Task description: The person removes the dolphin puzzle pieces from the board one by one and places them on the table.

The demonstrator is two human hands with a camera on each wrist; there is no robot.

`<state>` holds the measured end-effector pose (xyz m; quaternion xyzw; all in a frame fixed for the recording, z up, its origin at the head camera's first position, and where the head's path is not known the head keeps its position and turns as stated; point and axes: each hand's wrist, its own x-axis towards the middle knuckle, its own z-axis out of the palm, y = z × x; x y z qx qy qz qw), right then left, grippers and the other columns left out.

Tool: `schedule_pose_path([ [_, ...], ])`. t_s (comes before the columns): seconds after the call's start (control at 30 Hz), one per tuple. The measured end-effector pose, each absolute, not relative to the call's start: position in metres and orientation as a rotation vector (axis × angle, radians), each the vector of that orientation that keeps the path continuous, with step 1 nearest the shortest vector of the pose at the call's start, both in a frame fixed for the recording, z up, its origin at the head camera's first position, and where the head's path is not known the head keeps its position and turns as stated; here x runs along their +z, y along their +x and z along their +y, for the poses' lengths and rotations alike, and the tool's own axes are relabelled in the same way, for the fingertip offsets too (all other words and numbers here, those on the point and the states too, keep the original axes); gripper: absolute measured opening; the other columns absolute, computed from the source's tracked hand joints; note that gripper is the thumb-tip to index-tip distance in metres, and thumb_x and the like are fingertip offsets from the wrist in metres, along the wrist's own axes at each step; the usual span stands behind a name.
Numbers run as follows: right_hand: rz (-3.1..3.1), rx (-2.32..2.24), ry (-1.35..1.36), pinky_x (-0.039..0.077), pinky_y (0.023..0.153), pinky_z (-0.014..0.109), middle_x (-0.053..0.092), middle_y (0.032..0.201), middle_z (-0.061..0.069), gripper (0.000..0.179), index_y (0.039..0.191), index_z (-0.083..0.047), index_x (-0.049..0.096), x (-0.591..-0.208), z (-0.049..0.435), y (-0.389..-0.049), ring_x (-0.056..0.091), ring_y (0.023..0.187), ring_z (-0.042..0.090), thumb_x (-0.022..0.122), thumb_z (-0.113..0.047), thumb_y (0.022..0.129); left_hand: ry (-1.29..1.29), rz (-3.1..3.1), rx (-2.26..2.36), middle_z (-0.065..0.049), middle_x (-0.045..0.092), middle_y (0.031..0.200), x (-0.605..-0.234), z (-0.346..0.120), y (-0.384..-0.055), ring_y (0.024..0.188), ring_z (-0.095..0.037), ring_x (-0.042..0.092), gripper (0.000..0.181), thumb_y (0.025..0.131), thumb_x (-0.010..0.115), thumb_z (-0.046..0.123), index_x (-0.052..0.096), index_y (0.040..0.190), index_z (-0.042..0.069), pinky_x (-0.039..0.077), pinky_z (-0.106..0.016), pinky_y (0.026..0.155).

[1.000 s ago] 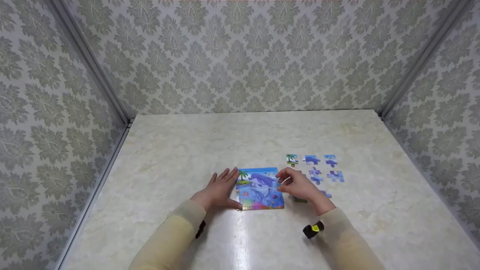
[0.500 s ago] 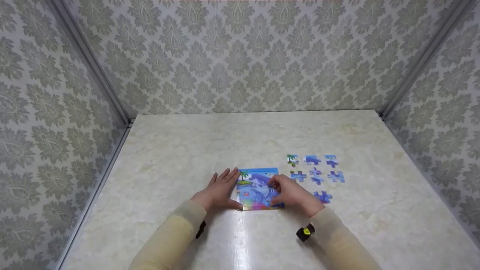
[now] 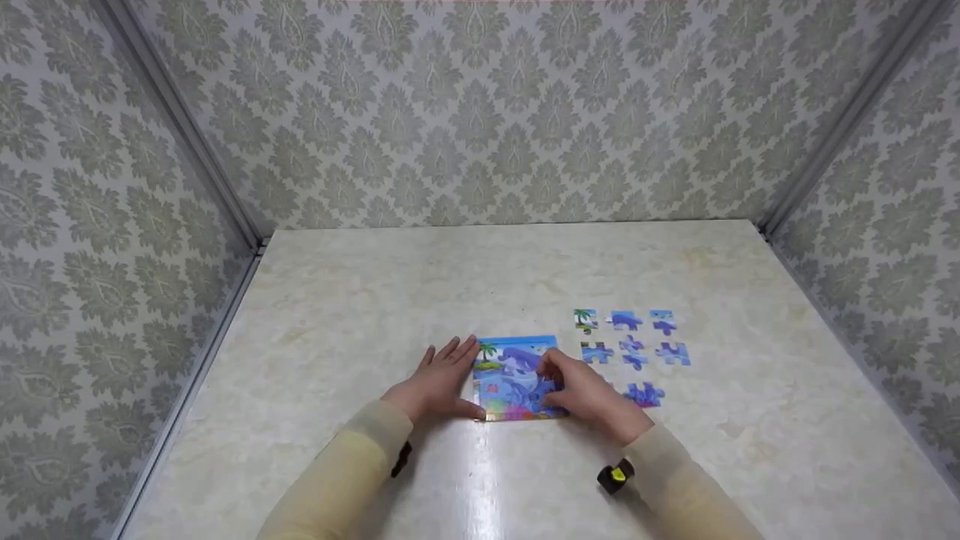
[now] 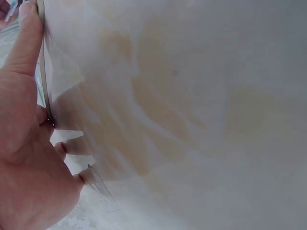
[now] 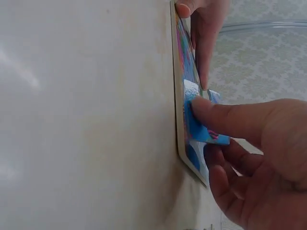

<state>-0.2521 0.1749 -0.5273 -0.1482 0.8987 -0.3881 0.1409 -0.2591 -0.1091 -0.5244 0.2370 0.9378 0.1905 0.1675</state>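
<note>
A square dolphin puzzle board [image 3: 514,341] lies in the middle of the table in the head view. My left hand [image 3: 435,381] rests along its left side, fingers spread and straight, thumb at the near left corner. Over the board's right part is my right hand [image 3: 583,386]. In the right wrist view its thumb and fingers pinch a blue puzzle piece [image 5: 195,123], tilted against the picture near the board's rim [image 5: 179,120]. From the head, the knuckles mostly hide that piece. The left wrist view shows the left thumb [image 4: 26,43] against the board's edge.
Several loose puzzle pieces lie in rows right of the board, among them a palm-tree piece [image 3: 585,319], a blue one [image 3: 673,353] and a purple-pink one [image 3: 645,394] beside the right wrist. Patterned walls [image 3: 480,112] enclose the table [image 3: 360,300] at the back and sides.
My right hand has moved from the board's right edge leftward and nearer, over its lower right part, then barely shifted in the last half second. The left hand has stayed in place.
</note>
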Motion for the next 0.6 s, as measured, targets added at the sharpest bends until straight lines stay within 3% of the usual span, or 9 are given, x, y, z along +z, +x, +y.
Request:
schedule_pose_path([
  [0.13,2.505,-1.271,-0.387,0.053,0.083,0.031,0.062,0.113,0.0,0.029,0.11,-0.02,0.06,-0.524,0.186,-0.251,0.059,0.097,0.019,0.07,0.001,0.094,0.675,2.671,0.55,-0.004,0.006,0.176,-0.524,-0.11,-0.259,0.163,-0.031,0.003,0.118,0.082,0.08,0.059,0.012,0.167,0.011,0.002,-0.062,0.129],
  [0.37,2.389,-1.453,-0.478,0.056,0.073,0.027,0.061,0.119,0.014,0.028,0.117,-0.006,0.059,-0.515,0.217,-0.258,0.067,0.092,0.02,0.07,0.003,0.093,0.687,2.668,0.553,-0.004,0.006,0.176,-0.525,-0.11,-0.26,0.163,-0.032,0.003,0.119,0.082,0.079,0.06,0.013,0.167,0.011,0.001,-0.063,0.129],
  [0.6,2.407,-1.507,-0.401,0.06,0.079,0.025,0.059,0.121,0.016,0.032,0.121,-0.002,0.058,-0.505,0.25,-0.258,0.068,0.097,0.019,0.073,-0.002,0.093,0.68,2.669,0.536,-0.003,0.005,0.176,-0.527,-0.11,-0.262,0.163,-0.03,0.001,0.119,0.082,0.079,0.062,0.011,0.167,0.013,0.001,-0.062,0.129],
])
